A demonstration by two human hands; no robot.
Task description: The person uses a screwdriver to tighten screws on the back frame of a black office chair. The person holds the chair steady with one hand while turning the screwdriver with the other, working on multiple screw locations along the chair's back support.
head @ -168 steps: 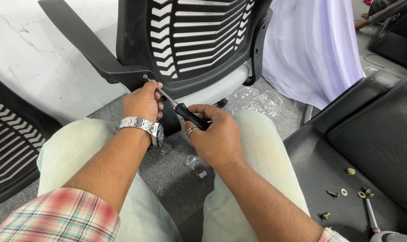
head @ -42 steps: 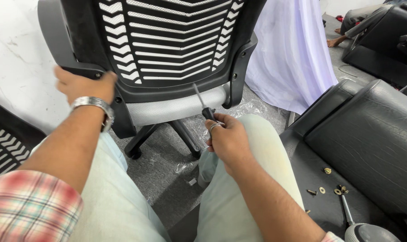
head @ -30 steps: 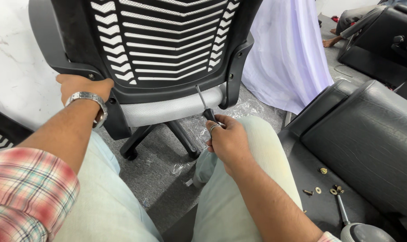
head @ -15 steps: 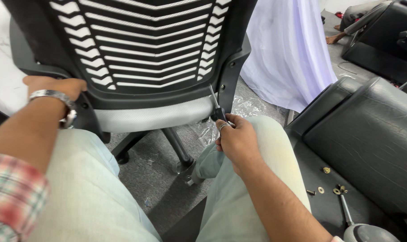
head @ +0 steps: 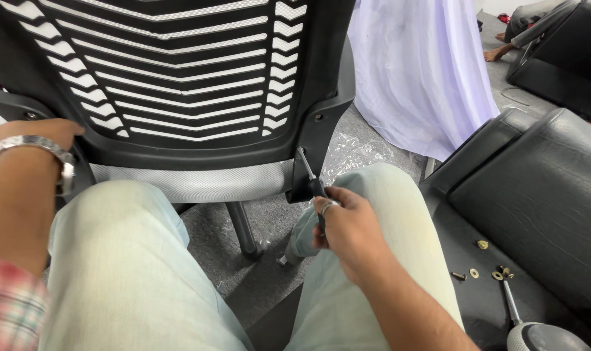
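A black office chair (head: pixel 178 78) with a slotted plastic back and grey mesh seat stands right in front of my knees. My left hand (head: pixel 32 133), with a metal wristwatch, grips the chair's left armrest bracket. My right hand (head: pixel 350 224), wearing a ring, is closed on the black handle of a screwdriver (head: pixel 310 177). Its metal tip points up at the right armrest bracket (head: pixel 318 140), close below a screw hole there.
A black leather chair seat (head: pixel 536 188) lies at the right with several small bolts and washers (head: pixel 481 260) and a second tool (head: pixel 526 322) on its base. A pale purple cloth (head: pixel 419 71) hangs behind. Clear plastic wrap lies on the grey floor.
The chair has come closer and now fills the view. My left hand stayed on the left bracket. My right hand brought the screwdriver tip up toward the right bracket.
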